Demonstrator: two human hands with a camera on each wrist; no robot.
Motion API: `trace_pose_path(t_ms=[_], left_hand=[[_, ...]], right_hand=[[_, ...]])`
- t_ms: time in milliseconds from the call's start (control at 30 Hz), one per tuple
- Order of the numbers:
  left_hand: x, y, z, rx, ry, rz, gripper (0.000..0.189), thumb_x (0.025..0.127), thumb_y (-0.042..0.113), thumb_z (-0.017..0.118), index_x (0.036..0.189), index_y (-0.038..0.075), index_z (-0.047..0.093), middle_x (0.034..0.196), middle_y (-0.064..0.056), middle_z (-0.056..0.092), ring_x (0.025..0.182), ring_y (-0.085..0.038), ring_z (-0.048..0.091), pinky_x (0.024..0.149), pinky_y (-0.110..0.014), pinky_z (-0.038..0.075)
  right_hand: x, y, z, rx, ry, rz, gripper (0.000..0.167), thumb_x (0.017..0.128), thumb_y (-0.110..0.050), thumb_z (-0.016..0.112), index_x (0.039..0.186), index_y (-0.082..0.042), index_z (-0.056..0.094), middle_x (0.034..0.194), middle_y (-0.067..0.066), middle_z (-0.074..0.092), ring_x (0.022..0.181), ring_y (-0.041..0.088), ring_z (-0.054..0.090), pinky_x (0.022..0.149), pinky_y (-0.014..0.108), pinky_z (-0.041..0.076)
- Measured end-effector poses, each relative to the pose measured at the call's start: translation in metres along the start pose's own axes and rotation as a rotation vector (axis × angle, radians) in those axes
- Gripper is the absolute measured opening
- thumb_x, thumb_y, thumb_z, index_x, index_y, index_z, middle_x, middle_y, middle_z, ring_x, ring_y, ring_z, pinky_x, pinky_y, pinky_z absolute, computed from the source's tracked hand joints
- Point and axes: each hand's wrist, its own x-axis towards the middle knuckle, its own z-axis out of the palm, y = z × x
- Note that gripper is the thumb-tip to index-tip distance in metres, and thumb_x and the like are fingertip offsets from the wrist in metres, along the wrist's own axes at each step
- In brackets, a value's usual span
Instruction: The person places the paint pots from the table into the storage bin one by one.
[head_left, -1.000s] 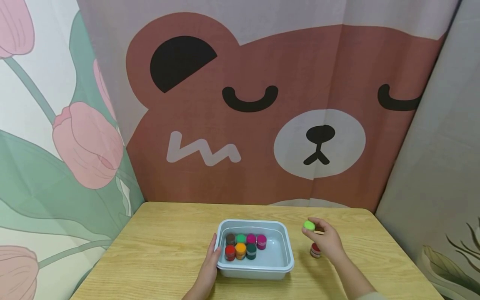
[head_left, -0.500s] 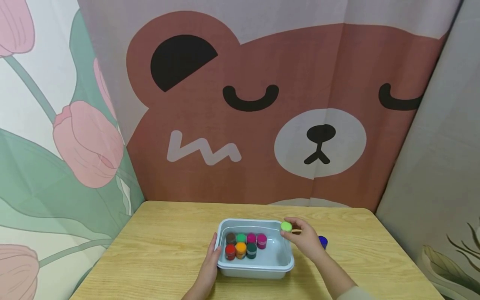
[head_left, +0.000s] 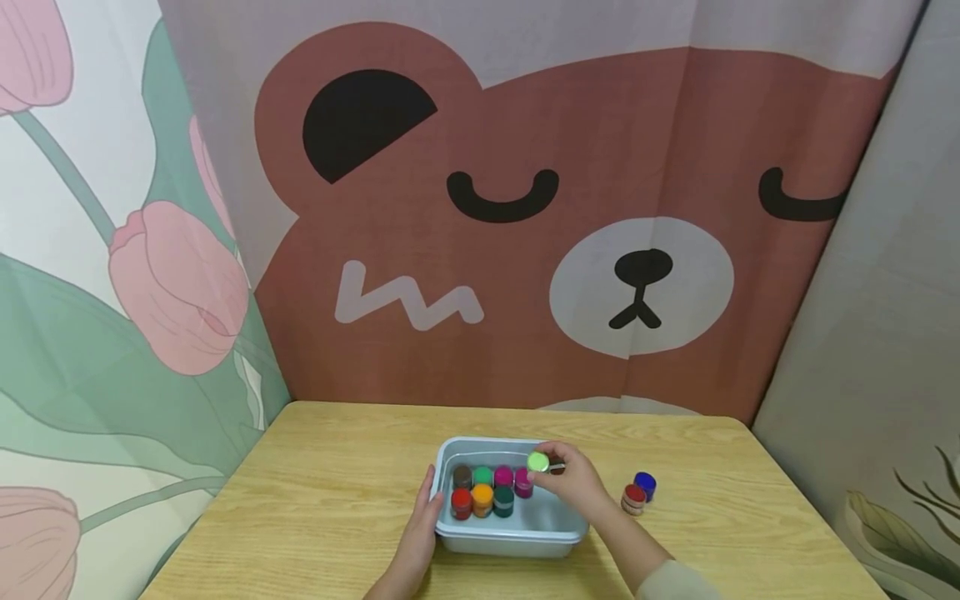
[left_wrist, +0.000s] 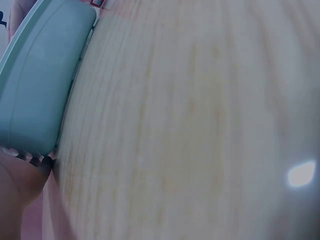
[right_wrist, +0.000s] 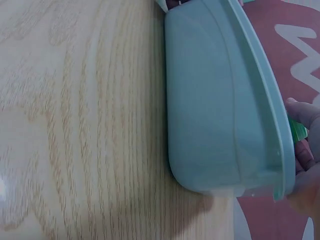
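My right hand [head_left: 573, 482] pinches a small paint pot with a light green lid [head_left: 537, 463] between thumb and fingers, above the right part of a pale blue plastic tub [head_left: 510, 546]. In the right wrist view, the tub's wall partly hides this hand and pot. My left hand [head_left: 416, 533] holds the tub's left end, thumb at the rim and fingers along the outside. Inside stand two rows of pots: brown [head_left: 462, 477], green [head_left: 482, 477] and two magenta ones [head_left: 503, 476] behind; red [head_left: 461, 502], orange [head_left: 482, 500] and dark green [head_left: 503, 502] in front.
Right of the tub, a dark red pot [head_left: 633, 499] and a blue pot [head_left: 645, 485] stand close together on the wooden table [head_left: 330, 492]. Behind the table hangs a bear-printed curtain [head_left: 517, 350], with a flower-printed one [head_left: 176, 287] at the left.
My right hand has carried the light green pot leftward from beside the tub to above its inside. The blue and dark red pots have come into full view. My left hand stays put.
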Motion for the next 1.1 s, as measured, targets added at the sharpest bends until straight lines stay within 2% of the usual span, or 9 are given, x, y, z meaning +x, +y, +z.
trace_pose_path(t_ms=[333, 533, 667, 1100], left_hand=[[0.001, -0.001, -0.001, -0.010, -0.008, 0.014, 0.066, 0.104, 0.047, 0.032, 0.159, 0.017, 0.011, 0.165, -0.019, 0.007, 0.149, -0.049, 0.003, 0.113, -0.074, 0.004], [0.001, -0.001, -0.001, -0.013, -0.013, 0.001, 0.065, 0.104, 0.047, 0.032, 0.159, 0.017, 0.011, 0.165, -0.019, 0.007, 0.149, -0.049, 0.003, 0.113, -0.074, 0.003], [0.001, -0.001, -0.002, -0.011, -0.018, -0.005, 0.066, 0.104, 0.048, 0.031, 0.159, 0.018, 0.011, 0.165, -0.019, 0.006, 0.149, -0.049, 0.003, 0.113, -0.074, 0.003], [0.001, 0.000, 0.001, -0.013, -0.004, -0.006, 0.064, 0.105, 0.046, 0.031, 0.159, 0.018, 0.011, 0.164, -0.019, 0.007, 0.148, -0.050, 0.004, 0.112, -0.075, 0.004]], right_hand=[[0.004, -0.002, 0.006, -0.068, -0.110, -0.035, 0.038, 0.078, -0.007, 0.080, 0.113, 0.000, 0.067, 0.102, 0.007, 0.068, 0.092, 0.020, 0.063, 0.082, 0.038, 0.058], [0.005, -0.002, 0.008, -0.130, -0.194, -0.072, 0.034, 0.076, -0.006, 0.081, 0.107, -0.001, 0.068, 0.098, 0.005, 0.068, 0.092, 0.018, 0.060, 0.078, 0.033, 0.055], [0.006, -0.004, 0.009, -0.133, -0.238, -0.072, 0.033, 0.075, -0.003, 0.081, 0.104, 0.000, 0.067, 0.095, 0.004, 0.067, 0.089, 0.016, 0.059, 0.078, 0.031, 0.052], [0.008, -0.005, 0.013, -0.204, -0.244, 0.019, 0.032, 0.073, -0.004, 0.082, 0.101, -0.004, 0.067, 0.093, 0.003, 0.066, 0.087, 0.016, 0.057, 0.081, 0.038, 0.052]])
